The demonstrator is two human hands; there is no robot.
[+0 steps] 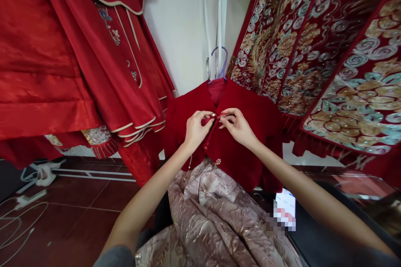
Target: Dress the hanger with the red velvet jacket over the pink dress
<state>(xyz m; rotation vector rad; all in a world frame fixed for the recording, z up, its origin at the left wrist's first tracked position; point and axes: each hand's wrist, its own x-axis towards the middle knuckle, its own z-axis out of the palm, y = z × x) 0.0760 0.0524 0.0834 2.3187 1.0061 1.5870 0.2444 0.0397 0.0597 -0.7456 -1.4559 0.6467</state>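
Hands meet at the collar of the red velvet jacket (250, 150), which hangs facing us from a purple hanger (223, 60) against the white wall (181, 29). Our left hand (196, 130) pinches one front edge of the jacket and our right hand (240, 128) the other. Between them sits the top clasp (218, 115), small and gilt; we cannot tell whether its halves are joined. Both hands are equally near it, one on each side of the jacket's centre line. The front opening runs straight down from that clasp towards the hem, and a second clasp (217, 162) lies on the same line, below our hands. Under the jacket's hem a pale brocade cloth (203, 212) spills towards us. Left of the jacket hang plain red satin garments (62, 75); right of it hang heavily embroidered panels (332, 50).
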